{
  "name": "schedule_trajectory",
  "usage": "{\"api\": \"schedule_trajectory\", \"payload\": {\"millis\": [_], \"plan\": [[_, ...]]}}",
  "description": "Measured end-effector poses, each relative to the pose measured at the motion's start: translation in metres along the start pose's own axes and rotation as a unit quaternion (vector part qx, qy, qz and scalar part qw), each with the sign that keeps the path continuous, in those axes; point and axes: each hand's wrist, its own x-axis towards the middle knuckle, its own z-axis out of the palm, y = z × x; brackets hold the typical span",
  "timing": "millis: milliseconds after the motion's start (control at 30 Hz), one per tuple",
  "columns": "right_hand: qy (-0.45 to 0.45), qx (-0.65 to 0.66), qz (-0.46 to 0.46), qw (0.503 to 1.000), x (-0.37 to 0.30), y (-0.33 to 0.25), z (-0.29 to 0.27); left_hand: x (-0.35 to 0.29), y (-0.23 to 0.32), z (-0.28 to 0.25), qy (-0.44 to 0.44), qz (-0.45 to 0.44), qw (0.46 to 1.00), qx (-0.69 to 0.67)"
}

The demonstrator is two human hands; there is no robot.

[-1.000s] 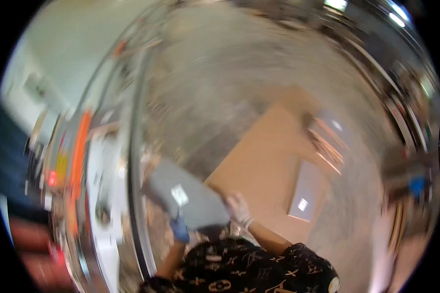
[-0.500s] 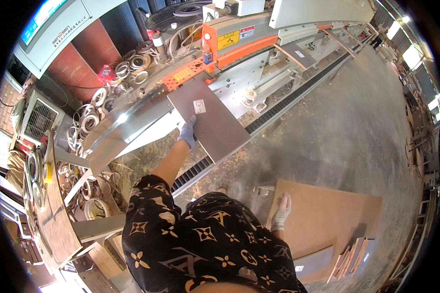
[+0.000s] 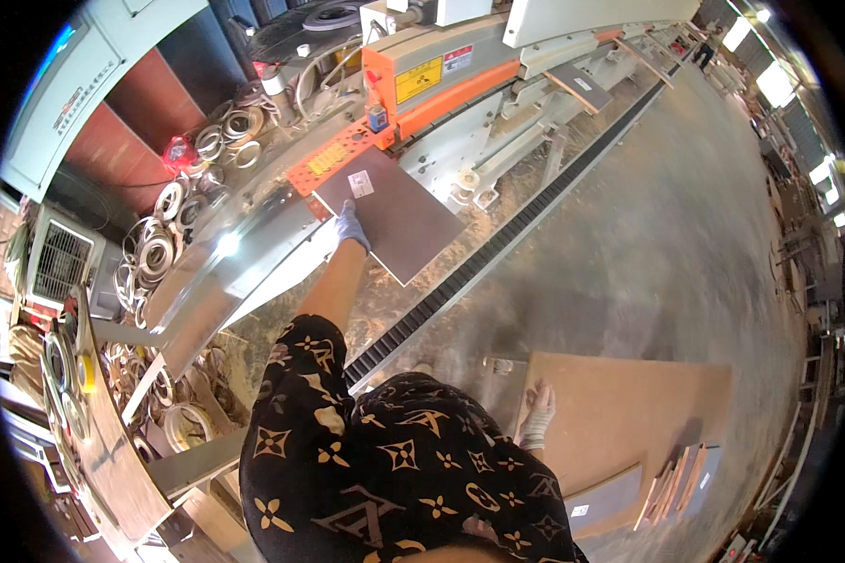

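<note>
My left hand [image 3: 350,230], in a pale glove, grips the near left edge of a grey-brown rectangular panel [image 3: 399,216]. A white label lies on its upper face. The panel's far end meets the orange perforated plate [image 3: 329,161] of a long machine; the fingers under its edge are hidden. Lower down, my right hand [image 3: 538,415], in a light striped glove, holds nothing and its fingers are loosely extended. It hangs over the left edge of a large brown board [image 3: 638,399], and I cannot tell whether it touches.
The orange-and-white machine [image 3: 441,70] runs away to the upper right, with a dark roller track [image 3: 498,244] alongside. Another panel [image 3: 580,87] lies farther along it. Rolls of edge banding [image 3: 155,249] crowd the left. Thin strips [image 3: 671,488] and a grey panel [image 3: 606,502] rest on the brown board.
The panel has moved up and left with my left hand, further against the orange plate and off the roller track. My right hand has barely moved.
</note>
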Motion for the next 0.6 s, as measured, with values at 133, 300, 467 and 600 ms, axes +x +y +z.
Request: {"api": "schedule_trajectory", "payload": {"millis": [133,300,467,600], "plan": [[0.035,-0.009,-0.001,0.999,-0.01,-0.011,0.004,0.012,0.002,-0.01,-0.015,-0.027,0.999,-0.014],[0.075,-0.039,-0.002,0.996,-0.017,-0.001,-0.016,0.0,-0.002,0.01,-0.021,-0.019,0.999,0.02],[0.1,-0.073,-0.015,0.992,-0.032,-0.011,-0.02,0.115,-0.021,0.034,-0.14,-0.101,0.983,-0.057],[0.183,-0.27,-0.056,0.944,-0.047,-0.006,-0.065,0.104,-0.014,0.075,-0.239,-0.082,0.959,0.129]]}}
